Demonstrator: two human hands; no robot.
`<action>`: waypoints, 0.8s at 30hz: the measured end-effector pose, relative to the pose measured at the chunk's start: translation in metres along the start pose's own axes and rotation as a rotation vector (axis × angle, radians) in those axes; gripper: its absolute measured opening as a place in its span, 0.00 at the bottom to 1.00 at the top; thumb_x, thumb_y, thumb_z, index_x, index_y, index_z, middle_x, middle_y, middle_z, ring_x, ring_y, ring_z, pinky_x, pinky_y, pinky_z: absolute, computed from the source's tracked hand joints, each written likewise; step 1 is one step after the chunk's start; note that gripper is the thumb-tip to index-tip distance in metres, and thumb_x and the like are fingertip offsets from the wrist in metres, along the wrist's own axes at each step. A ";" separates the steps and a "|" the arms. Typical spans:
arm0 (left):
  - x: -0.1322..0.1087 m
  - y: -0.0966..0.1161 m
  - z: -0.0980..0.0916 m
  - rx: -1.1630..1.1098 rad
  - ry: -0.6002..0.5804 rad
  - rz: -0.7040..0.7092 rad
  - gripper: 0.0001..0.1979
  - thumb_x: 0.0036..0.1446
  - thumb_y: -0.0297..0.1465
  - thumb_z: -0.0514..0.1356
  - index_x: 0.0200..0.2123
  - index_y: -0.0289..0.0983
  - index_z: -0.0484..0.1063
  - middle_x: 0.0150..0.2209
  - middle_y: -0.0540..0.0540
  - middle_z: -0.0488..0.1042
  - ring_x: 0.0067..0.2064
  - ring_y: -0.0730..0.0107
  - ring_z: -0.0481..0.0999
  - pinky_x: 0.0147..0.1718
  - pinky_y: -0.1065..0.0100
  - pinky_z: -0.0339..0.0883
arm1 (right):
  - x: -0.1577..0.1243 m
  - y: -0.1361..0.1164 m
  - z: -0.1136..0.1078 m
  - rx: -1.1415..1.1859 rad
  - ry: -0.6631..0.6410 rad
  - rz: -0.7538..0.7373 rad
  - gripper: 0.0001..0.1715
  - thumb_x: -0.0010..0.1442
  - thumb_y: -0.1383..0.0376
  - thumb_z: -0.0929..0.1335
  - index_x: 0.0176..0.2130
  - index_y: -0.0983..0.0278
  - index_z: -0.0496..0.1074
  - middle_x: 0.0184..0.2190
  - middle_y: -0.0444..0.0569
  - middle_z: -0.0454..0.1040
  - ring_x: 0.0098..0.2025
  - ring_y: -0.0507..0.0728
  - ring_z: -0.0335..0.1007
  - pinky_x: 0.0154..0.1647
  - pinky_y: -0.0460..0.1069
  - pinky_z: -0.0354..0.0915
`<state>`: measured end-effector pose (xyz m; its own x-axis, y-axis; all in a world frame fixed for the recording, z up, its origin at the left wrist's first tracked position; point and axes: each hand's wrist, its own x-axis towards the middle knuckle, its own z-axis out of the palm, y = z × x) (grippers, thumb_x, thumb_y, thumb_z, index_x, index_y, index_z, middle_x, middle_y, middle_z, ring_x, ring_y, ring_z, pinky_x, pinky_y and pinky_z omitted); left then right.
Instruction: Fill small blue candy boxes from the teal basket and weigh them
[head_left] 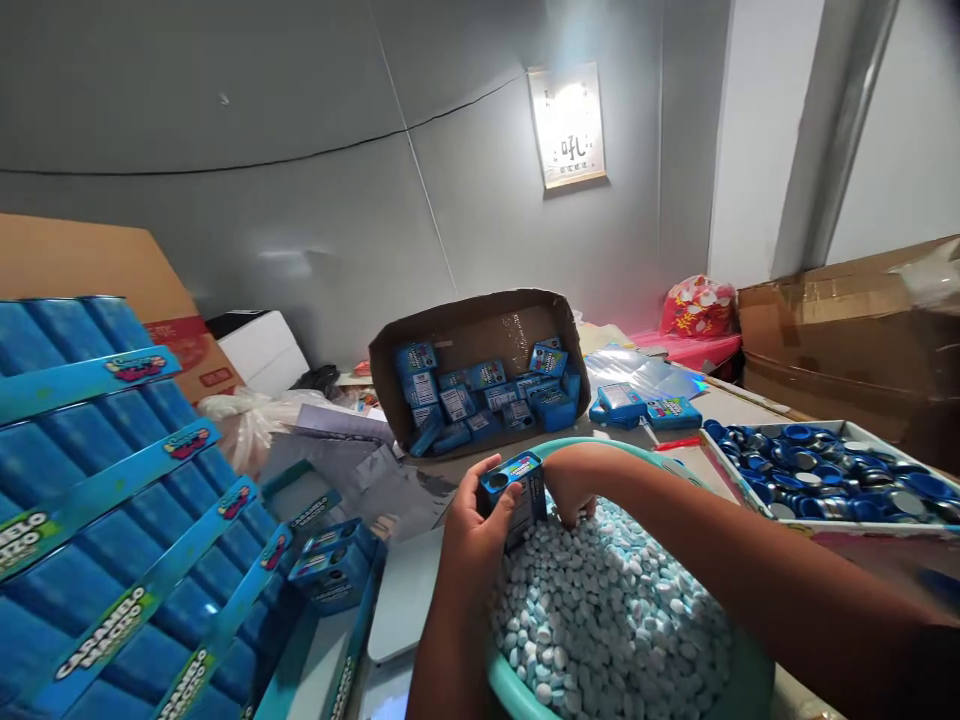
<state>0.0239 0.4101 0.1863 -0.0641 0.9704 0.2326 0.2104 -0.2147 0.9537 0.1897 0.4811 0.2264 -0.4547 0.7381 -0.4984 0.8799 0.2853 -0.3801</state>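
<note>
My left hand [484, 515] is wrapped round a small blue tin [523, 495], held upright over the near-left part of a turquoise basin [517, 690]. The tin's printed top has a dark round opening. Small white and pale-blue candies [592, 610] fill the basin. Just right of the tin, my right hand [574, 485] reaches down into the candies with its fingers curled together on some of them. Its fingertips are partly hidden among the pieces.
Blue display boxes of tins [112, 520] are stacked at left, beside an open display tray [322, 650] with a few tins. A tilted cardboard box [480, 310] behind holds several tins. At right lies a shallow box of blue lids [817, 470]. More tins [622, 400] lie behind the basin.
</note>
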 end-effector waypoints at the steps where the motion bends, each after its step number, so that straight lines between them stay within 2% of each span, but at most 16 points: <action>1: 0.000 0.000 0.000 -0.009 0.003 0.000 0.33 0.52 0.48 0.66 0.57 0.37 0.69 0.46 0.39 0.78 0.46 0.59 0.78 0.46 0.60 0.73 | -0.003 -0.001 -0.002 -0.045 -0.023 0.017 0.16 0.37 0.71 0.79 0.29 0.74 0.78 0.23 0.52 0.78 0.29 0.61 0.79 0.33 0.50 0.74; 3: -0.001 0.001 0.001 -0.042 0.003 -0.006 0.34 0.51 0.48 0.67 0.57 0.37 0.69 0.46 0.39 0.78 0.46 0.59 0.78 0.46 0.61 0.73 | -0.010 -0.004 -0.008 -0.130 0.003 0.049 0.13 0.42 0.71 0.78 0.31 0.73 0.79 0.25 0.53 0.79 0.33 0.62 0.80 0.37 0.52 0.73; 6: -0.002 0.001 0.001 -0.078 -0.013 -0.026 0.34 0.51 0.48 0.67 0.57 0.37 0.69 0.46 0.39 0.79 0.46 0.59 0.79 0.47 0.60 0.73 | -0.023 -0.006 -0.017 -0.218 0.159 0.045 0.07 0.48 0.70 0.75 0.31 0.72 0.80 0.29 0.57 0.81 0.36 0.64 0.80 0.40 0.53 0.71; 10: -0.002 0.001 0.000 -0.052 -0.025 -0.023 0.35 0.52 0.49 0.66 0.58 0.37 0.67 0.47 0.38 0.78 0.48 0.57 0.78 0.49 0.58 0.72 | -0.035 -0.003 -0.022 -0.245 0.392 0.007 0.07 0.51 0.68 0.73 0.32 0.69 0.83 0.30 0.58 0.81 0.34 0.62 0.78 0.34 0.51 0.68; 14: -0.001 -0.001 0.000 -0.035 -0.021 -0.016 0.35 0.52 0.49 0.66 0.58 0.36 0.68 0.46 0.39 0.78 0.47 0.58 0.78 0.49 0.58 0.71 | -0.031 0.001 -0.021 -0.222 0.569 -0.023 0.09 0.53 0.68 0.71 0.32 0.67 0.83 0.29 0.57 0.80 0.31 0.60 0.75 0.29 0.50 0.64; 21: 0.000 -0.002 0.002 -0.046 -0.011 -0.016 0.35 0.51 0.49 0.66 0.58 0.37 0.68 0.46 0.40 0.78 0.45 0.60 0.77 0.47 0.61 0.71 | -0.023 0.004 -0.022 -0.128 0.695 -0.092 0.08 0.52 0.70 0.70 0.26 0.66 0.82 0.25 0.54 0.78 0.28 0.58 0.72 0.26 0.50 0.58; 24: 0.000 0.000 0.001 -0.035 -0.018 -0.019 0.36 0.51 0.49 0.66 0.58 0.37 0.68 0.47 0.40 0.78 0.45 0.61 0.77 0.45 0.62 0.71 | -0.025 0.001 -0.024 -0.073 0.787 -0.138 0.09 0.55 0.68 0.70 0.28 0.66 0.81 0.29 0.52 0.80 0.31 0.56 0.72 0.30 0.48 0.60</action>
<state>0.0245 0.4102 0.1861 -0.0501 0.9761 0.2113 0.1755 -0.1997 0.9640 0.2058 0.4775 0.2571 -0.3532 0.9001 0.2550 0.8420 0.4247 -0.3328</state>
